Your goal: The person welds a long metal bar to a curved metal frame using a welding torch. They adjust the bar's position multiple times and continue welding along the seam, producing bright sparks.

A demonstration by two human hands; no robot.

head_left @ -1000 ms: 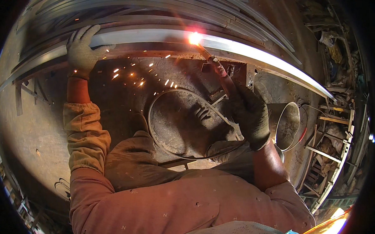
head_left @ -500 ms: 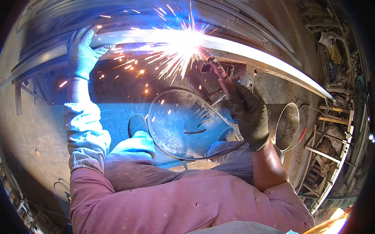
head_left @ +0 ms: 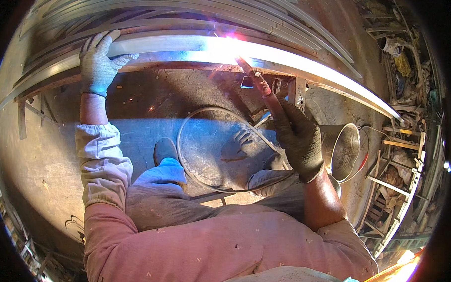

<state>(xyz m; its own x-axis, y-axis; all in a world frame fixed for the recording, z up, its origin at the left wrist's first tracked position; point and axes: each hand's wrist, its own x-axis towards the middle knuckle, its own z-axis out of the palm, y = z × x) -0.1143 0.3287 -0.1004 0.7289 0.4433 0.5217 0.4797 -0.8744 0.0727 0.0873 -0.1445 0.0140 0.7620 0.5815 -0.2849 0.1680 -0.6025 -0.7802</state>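
A long pale metal bar (head_left: pixel 165 43) runs across the top of the view on a rusty support beam (head_left: pixel 168 64). My gloved left hand (head_left: pixel 97 61) grips its left part, fingers over the far edge and thumb on the near side. In my gloved right hand (head_left: pixel 301 141) is a welding torch (head_left: pixel 261 84), slanting up and left, its tip at the bar's near edge. A small bright glow covers the contact spot, hiding the joint itself. Right of it, the bar is bleached white by sunlight or glare.
Several long metal lengths (head_left: pixel 281 27) lie beyond the bar. A looped cable (head_left: pixel 183 168) hangs over the floor by my legs. To the right stand a metal bucket (head_left: pixel 346 151) and a ladder-like frame (head_left: pixel 401 209), with scrap beyond.
The large burst of white light and flying sparks has shrunk to a small glow with a few faint sparks. Both hands and the torch stay nearly in place.
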